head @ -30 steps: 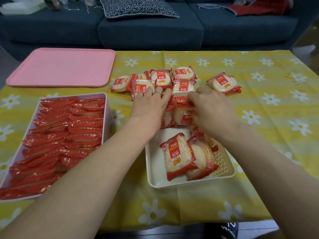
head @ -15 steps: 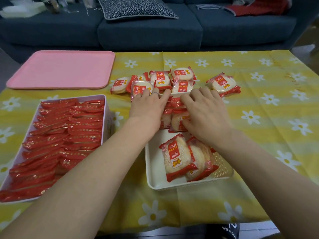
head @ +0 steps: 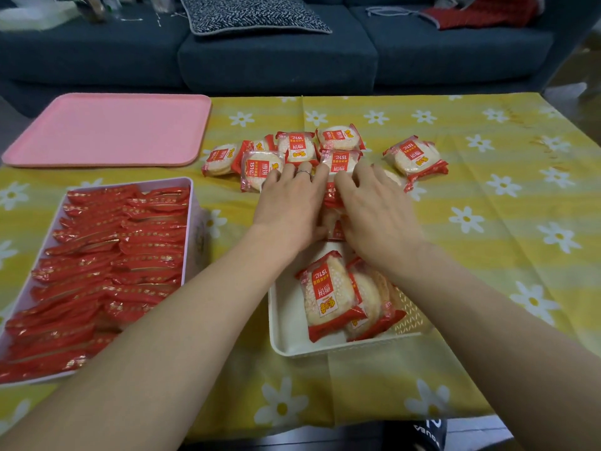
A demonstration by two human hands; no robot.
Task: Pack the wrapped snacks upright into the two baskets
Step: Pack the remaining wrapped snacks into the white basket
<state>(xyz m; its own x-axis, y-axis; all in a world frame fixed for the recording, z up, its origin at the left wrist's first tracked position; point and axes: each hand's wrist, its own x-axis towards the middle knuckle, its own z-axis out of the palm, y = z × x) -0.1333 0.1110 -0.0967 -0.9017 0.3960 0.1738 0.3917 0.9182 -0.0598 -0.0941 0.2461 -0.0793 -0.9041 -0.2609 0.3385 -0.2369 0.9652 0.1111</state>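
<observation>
A white basket (head: 283, 349) stands in front of me with rice cracker packs (head: 325, 297) leaning upright at its near end. More upright packs (head: 333, 203) stand at its far end, squeezed between my two hands. My left hand (head: 289, 206) presses them from the left with its fingers stretched out. Over their right side and tops lies my right hand (head: 374, 209), fingers spread; both thumbs are hidden. Several loose packs (head: 296, 148) lie just beyond, one (head: 416, 156) further right. At the left, a pale basket (head: 192, 203) is full of red wrapped snacks (head: 107, 255).
A pink tray (head: 107, 128) lies at the back left of the yellow flowered tablecloth (head: 487, 222). Behind the table stands a dark blue sofa (head: 276, 53) with a patterned cushion (head: 253, 14). The table's front edge is close to my body.
My right hand has uncurled and moved forward and left over the far packs, closing in on my left hand. The left hand has barely shifted.
</observation>
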